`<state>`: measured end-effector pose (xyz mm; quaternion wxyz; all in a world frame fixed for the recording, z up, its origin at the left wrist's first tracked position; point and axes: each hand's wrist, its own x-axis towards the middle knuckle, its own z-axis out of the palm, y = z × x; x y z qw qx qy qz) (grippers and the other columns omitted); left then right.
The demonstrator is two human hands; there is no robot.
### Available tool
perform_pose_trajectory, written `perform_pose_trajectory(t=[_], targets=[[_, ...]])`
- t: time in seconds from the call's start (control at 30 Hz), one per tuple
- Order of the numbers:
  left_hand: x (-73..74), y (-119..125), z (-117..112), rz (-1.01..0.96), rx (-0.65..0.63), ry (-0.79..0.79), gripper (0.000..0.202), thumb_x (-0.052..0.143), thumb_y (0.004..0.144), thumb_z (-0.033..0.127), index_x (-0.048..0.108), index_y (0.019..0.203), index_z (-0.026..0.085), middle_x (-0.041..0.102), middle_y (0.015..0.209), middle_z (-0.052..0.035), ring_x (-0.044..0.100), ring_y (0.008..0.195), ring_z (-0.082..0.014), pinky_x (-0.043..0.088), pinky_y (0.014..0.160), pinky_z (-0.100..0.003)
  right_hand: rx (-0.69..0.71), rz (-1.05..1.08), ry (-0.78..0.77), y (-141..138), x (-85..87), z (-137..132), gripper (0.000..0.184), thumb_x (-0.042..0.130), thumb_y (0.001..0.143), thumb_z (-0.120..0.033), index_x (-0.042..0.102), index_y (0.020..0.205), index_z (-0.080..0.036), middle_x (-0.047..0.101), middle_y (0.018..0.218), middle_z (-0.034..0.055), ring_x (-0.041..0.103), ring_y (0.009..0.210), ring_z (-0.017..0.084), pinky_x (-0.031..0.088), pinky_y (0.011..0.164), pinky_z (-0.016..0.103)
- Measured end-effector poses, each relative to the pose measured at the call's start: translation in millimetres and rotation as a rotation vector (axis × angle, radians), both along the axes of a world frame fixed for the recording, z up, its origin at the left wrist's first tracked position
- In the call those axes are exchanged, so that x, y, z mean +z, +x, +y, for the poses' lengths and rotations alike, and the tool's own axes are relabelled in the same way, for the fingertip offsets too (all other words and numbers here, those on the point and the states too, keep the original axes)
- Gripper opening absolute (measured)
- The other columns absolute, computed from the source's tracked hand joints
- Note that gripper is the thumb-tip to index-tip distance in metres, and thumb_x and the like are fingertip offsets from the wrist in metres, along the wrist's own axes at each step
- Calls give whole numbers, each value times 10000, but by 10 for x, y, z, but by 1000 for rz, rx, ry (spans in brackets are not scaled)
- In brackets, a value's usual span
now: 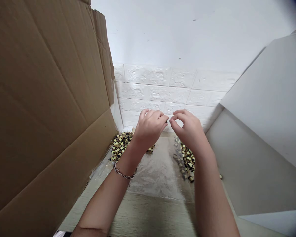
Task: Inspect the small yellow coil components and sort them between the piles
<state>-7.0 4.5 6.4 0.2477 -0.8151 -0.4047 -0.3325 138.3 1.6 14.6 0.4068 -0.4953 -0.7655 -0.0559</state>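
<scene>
My left hand [150, 126] and my right hand [189, 130] are raised above the table with their fingertips meeting. Both are curled in a pinch around a tiny dark part [167, 121] held between them; it is too small to name. A chain bracelet [123, 173] circles my left wrist. Under the left hand lies a heap of small black-and-yellow parts [120, 144]. A second heap of the same parts [186, 161] lies below my right wrist. Both heaps rest on a clear plastic sheet [155, 174] spread over the table.
A tall brown cardboard panel [44, 98] walls off the left side. A grey-white board [266, 131] slants along the right. A white brick-pattern wall [162, 89] closes the back. The wooden tabletop [148, 217] shows near me.
</scene>
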Motion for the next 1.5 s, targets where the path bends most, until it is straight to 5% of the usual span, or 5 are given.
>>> perform_pose_trajectory(t=[0.4, 0.63, 1.5], targets=[[-2, 3, -8, 34, 24, 54, 135, 423, 820, 220, 553, 850, 198, 566, 838, -29, 484, 794, -164, 303, 851, -367, -24, 14, 0, -33, -15, 1, 145, 459, 731, -230, 572, 643, -202, 592, 947, 54, 535, 907, 214, 360, 842, 428], [2, -1, 1, 47, 4, 15, 127, 439, 817, 238, 546, 879, 207, 566, 860, -10, 484, 825, -160, 307, 846, -357, -56, 114, -170, 53, 48, -41, 164, 483, 724, -263, 602, 622, -214, 614, 953, 23, 544, 921, 212, 371, 825, 412], [-32, 4, 18, 70, -6, 14, 152, 410, 824, 195, 546, 891, 205, 561, 859, -7, 482, 820, -155, 307, 832, -350, -1, 61, -195, 91, 62, -55, 179, 485, 753, -272, 588, 622, -207, 619, 937, 10, 551, 908, 179, 374, 829, 336]])
